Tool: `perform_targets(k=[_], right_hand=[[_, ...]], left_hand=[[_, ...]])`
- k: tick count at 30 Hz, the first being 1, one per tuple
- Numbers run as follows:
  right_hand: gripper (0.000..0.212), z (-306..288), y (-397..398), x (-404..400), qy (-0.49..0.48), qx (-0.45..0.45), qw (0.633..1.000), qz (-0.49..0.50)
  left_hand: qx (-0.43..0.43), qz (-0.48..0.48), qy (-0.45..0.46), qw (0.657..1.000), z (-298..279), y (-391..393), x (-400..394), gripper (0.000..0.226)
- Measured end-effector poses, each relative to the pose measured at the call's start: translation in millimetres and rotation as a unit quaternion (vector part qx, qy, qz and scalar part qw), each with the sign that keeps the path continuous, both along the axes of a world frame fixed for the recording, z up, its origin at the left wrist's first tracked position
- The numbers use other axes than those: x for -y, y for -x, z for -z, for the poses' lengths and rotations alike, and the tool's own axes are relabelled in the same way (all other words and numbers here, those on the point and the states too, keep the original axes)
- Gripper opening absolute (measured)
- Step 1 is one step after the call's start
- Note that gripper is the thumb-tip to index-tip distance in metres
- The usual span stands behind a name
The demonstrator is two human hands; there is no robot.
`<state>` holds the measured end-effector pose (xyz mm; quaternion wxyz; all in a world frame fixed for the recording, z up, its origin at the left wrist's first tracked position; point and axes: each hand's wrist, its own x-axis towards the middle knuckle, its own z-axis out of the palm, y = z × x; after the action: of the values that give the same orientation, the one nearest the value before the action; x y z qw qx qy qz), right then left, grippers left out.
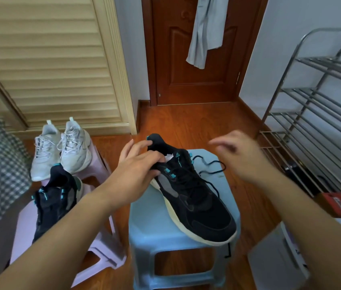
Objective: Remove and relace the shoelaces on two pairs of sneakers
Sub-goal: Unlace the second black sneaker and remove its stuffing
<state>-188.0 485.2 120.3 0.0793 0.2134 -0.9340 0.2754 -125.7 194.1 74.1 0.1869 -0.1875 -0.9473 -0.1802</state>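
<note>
The black sneaker (pixel 192 191) sits on the blue stool (pixel 155 225), toe toward 5 o'clock — left hand (pixel 136 172) holds its collar, right hand (pixel 240 155) hovers loose, holding nothing. The black lace (pixel 209 164) looks light and floppy, so pinch its free end at 2 o'clock.

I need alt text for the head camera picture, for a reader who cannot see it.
A black sneaker lies on a blue stool; the left hand holds its collar and the right hand hovers, blurred, above its loose black lace. To the left, a second black sneaker and a white pair sit on pale stools.
</note>
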Motion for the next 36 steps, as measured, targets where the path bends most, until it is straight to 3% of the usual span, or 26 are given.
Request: perform_targets(k=[3,7,11,13,17,20,23,26,29,31,33,36], right_hand=[[0.027,11.1,-29.1,46.0,-0.036,-0.02,0.988,-0.146],[0.012,25.1,-32.5,59.9,-0.136,-0.161,0.967,-0.144],[0.025,18.6,-31.4,53.4,-0.216,-0.193,0.953,-0.095],[0.025,11.9,-31.4,55.7,-0.233,-0.153,0.953,-0.12],[0.031,0.9,-34.6,54.3,-0.127,0.072,0.975,-0.169],[0.021,-5.2,-37.3,30.3,-0.103,0.148,0.967,-0.181],[0.022,-19.8,-35.2,-10.5,-0.095,0.12,0.978,-0.14],[0.022,-20.2,-20.8,-49.2,-0.166,0.098,0.98,-0.045],[0.022,1.2,6.3,-95.1,-0.251,0.112,0.948,0.159],[0.014,15.0,14.1,-123.7,-0.305,0.155,0.91,0.233],[0.037,27.0,12.2,-128.1,-0.332,0.184,0.896,0.23],[0.048,22.2,-4.6,-74.5,-0.23,0.153,0.954,0.114]], left_hand=[[-0.002,0.015,0.004,1.0,0.7,2.3,1.5,0.037],[0.018,0.015,0.015,1.0,0.5,-0.3,3.4,0.035],[0.02,0.019,0.029,0.999,-1.0,-2.4,3.0,0.037],[0.017,0.012,0.055,0.998,-0.7,-2.2,2.8,0.041],[0.009,-0.009,0.112,0.994,-2.8,-1.0,0.8,0.042],[-0.022,-0.03,0.134,0.99,-8.1,-2.4,2.6,0.038],[-0.046,-0.092,0.131,0.986,-15.4,-3.5,22.2,0.043],[-0.06,-0.163,0.113,0.978,-20.3,-8.7,47.6,0.035],[-0.067,-0.215,0.089,0.97,-21.2,-17.1,71.2,0.023],[-0.066,-0.251,0.056,0.964,-20.7,-24.0,84.4,0.019],[-0.095,-0.24,0.06,0.964,-18.7,-29.3,87.8,0.016],[-0.124,-0.123,0.043,0.984,-18.7,-34.4,63.8,0.027]])
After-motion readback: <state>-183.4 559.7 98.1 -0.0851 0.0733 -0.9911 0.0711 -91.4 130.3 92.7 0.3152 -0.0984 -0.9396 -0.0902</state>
